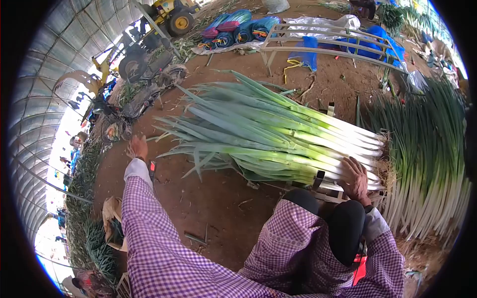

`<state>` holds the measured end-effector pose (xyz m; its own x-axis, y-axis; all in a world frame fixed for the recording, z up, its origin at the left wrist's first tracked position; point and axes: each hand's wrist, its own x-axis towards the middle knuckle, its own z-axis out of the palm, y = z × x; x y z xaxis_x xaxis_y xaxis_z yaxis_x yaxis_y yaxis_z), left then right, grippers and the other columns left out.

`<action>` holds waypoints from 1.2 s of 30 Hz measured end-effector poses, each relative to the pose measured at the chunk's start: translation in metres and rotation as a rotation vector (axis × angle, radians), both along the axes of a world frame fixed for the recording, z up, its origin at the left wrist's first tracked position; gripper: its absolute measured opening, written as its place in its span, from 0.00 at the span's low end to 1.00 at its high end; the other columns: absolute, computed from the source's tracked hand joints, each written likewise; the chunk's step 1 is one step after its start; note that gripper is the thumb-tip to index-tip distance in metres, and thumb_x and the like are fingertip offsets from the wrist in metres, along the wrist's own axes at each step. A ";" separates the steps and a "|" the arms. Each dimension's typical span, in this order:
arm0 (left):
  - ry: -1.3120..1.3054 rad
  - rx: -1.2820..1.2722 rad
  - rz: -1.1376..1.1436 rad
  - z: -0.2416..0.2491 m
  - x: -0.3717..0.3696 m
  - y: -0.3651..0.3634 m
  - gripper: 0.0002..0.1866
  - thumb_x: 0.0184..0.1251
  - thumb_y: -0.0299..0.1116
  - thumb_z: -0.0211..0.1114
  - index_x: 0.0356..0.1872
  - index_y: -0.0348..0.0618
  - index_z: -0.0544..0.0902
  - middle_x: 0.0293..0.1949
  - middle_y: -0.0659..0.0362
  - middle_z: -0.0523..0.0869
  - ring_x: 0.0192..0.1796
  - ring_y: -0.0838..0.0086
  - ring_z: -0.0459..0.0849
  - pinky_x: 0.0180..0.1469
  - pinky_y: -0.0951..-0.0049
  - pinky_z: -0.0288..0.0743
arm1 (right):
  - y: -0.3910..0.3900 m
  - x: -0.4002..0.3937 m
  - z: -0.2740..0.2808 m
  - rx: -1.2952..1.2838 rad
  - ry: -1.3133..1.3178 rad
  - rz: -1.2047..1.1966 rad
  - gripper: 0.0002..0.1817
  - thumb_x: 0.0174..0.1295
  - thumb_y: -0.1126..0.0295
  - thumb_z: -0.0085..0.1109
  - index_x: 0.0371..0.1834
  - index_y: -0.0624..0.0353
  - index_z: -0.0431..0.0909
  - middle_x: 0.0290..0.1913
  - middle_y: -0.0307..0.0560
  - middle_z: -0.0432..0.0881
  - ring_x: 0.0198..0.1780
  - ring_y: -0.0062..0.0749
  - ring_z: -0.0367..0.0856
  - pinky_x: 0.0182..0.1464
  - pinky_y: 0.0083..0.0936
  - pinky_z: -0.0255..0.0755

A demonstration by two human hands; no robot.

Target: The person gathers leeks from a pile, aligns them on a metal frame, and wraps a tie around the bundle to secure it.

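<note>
A large bundle of green onions (278,129) lies sideways in front of my knees, its leaves to the left and its white stalks and roots to the right. My right hand (354,180) rests on the white stalks near the root end, fingers laid over them. Off to the left, my left hand (137,147) is held out beside the leaf tips, with its fingers apart and nothing visible in it. Under the stalks, a low metal holder (319,180) shows its upright ends on both sides of the bundle.
A big pile of green onions (422,159) lies at the right. Beyond the bundle are a metal rack (328,49), blue netting (304,53) and wrapped bundles (236,32). A motorbike (144,99) and a yellow vehicle (174,15) stand at the upper left. A sack (112,218) lies at the lower left.
</note>
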<state>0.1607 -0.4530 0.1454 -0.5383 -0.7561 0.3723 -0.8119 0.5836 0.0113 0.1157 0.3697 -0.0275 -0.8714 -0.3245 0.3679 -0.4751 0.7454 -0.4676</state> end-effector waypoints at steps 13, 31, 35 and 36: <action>0.038 0.064 -0.777 -0.011 -0.128 0.159 0.12 0.64 0.29 0.69 0.48 0.39 0.88 0.54 0.45 0.87 0.61 0.48 0.84 0.62 0.50 0.77 | 0.000 0.001 -0.002 0.004 0.023 -0.003 0.40 0.49 0.56 0.78 0.68 0.54 0.80 0.71 0.48 0.80 0.75 0.52 0.73 0.75 0.50 0.63; 0.091 -0.536 0.195 0.078 0.016 -0.070 0.22 0.72 0.36 0.58 0.63 0.42 0.83 0.74 0.45 0.74 0.75 0.48 0.73 0.71 0.49 0.73 | -0.002 -0.001 0.003 0.022 0.019 0.008 0.41 0.47 0.61 0.77 0.70 0.53 0.79 0.71 0.48 0.80 0.75 0.50 0.73 0.75 0.50 0.63; 0.071 -0.174 0.325 0.066 0.076 -0.088 0.37 0.73 0.41 0.64 0.82 0.55 0.64 0.84 0.50 0.59 0.83 0.41 0.60 0.77 0.39 0.63 | 0.007 -0.003 -0.009 0.035 0.001 0.023 0.44 0.49 0.57 0.77 0.74 0.53 0.76 0.73 0.49 0.78 0.77 0.51 0.71 0.76 0.50 0.63; 0.195 -0.261 0.306 0.039 0.072 -0.102 0.37 0.73 0.40 0.65 0.82 0.58 0.64 0.81 0.50 0.67 0.83 0.44 0.60 0.79 0.42 0.61 | 0.010 -0.005 -0.014 0.025 -0.002 0.030 0.44 0.51 0.55 0.76 0.75 0.53 0.75 0.74 0.49 0.78 0.78 0.51 0.70 0.76 0.51 0.62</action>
<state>0.2326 -0.5550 0.1849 -0.2057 -0.7369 0.6440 -0.9449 0.3208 0.0653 0.1108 0.3795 -0.0416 -0.8618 -0.3596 0.3577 -0.4966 0.7421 -0.4503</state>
